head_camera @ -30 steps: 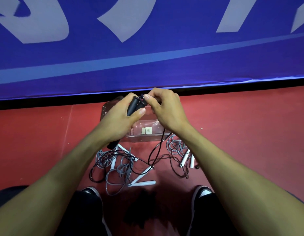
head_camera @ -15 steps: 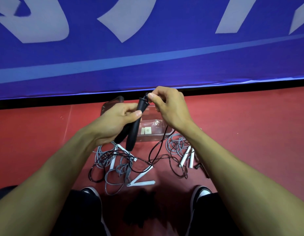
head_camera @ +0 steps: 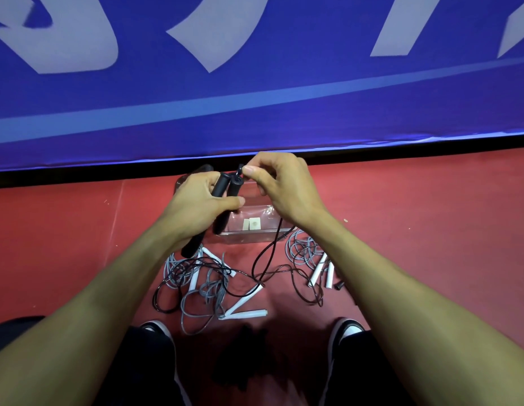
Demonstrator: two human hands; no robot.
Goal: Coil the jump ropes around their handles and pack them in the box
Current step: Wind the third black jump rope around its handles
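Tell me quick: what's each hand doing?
Left hand: grips both black handles.
Right hand: pinches the black rope at the handle tops.

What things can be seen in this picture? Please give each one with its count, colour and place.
black handles: two, black, held side by side in the left hand
black rope: one, black, hangs from the handles to the floor
grey ropes: several, grey with white handles, loose on the floor on both sides
box: one, clear, on the floor beyond the ropes
banner: one, blue with pale letters, behind the box
floor: red
shoes: two, dark with white toes, at the bottom
left hand: grips the handles
right hand: pinches the rope end at the handle tops
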